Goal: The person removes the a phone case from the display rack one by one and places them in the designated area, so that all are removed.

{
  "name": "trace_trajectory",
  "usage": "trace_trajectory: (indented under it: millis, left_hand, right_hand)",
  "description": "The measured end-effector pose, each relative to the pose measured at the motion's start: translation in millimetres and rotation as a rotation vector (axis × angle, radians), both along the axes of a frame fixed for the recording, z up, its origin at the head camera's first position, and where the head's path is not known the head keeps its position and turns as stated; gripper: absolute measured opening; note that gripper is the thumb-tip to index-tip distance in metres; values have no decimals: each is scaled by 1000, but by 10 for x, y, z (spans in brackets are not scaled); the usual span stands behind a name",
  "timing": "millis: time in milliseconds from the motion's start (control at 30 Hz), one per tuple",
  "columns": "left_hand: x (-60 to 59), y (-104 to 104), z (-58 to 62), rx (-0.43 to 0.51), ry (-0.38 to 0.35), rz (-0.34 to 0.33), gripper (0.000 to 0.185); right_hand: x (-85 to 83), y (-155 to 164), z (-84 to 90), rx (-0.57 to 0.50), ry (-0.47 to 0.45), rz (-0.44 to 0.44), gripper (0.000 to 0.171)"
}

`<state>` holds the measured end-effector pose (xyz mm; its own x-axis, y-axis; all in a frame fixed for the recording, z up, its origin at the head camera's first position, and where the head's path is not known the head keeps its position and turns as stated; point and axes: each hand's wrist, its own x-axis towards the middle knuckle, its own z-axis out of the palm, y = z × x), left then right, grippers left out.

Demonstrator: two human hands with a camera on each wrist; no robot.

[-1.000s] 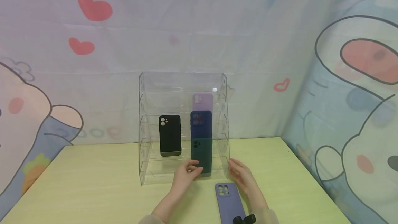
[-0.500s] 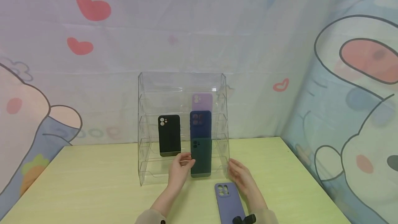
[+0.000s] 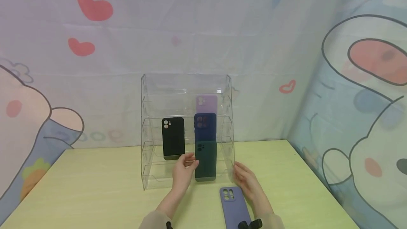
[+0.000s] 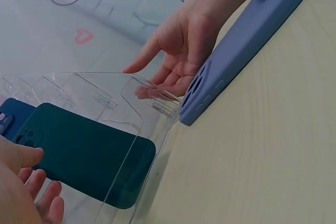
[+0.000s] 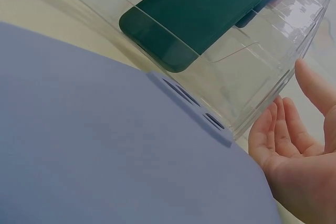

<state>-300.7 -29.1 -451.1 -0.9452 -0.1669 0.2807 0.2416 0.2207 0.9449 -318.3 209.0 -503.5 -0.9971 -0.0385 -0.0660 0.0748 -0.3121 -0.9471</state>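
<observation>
Touching a dark green phone case in a clear acrylic rack, no readable writing anywhere.

Left hand resting relaxed fingers at the green case's left edge on the lowest tier; right hand lying open beside the rack's right wall, holding nothing. Lying flat on the pale green counter: a lavender-blue case, filling the right wrist view. Standing higher in the rack, head view only: black case, navy case, lilac case. Hanging behind: a cartoon curtain with red hearts.
</observation>
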Motion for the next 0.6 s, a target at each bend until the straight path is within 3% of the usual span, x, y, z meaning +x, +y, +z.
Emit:
trace_trajectory:
  millis: [333,600]
  left_hand:
    - [-10,77,19,-15,21,55,33]
    - [-5,113,-7,-95,61,86,36]
  right_hand:
    - [4,-9,-2,6,12,7,49]
    - [-11,-9,-4,-3,-5,0,50]
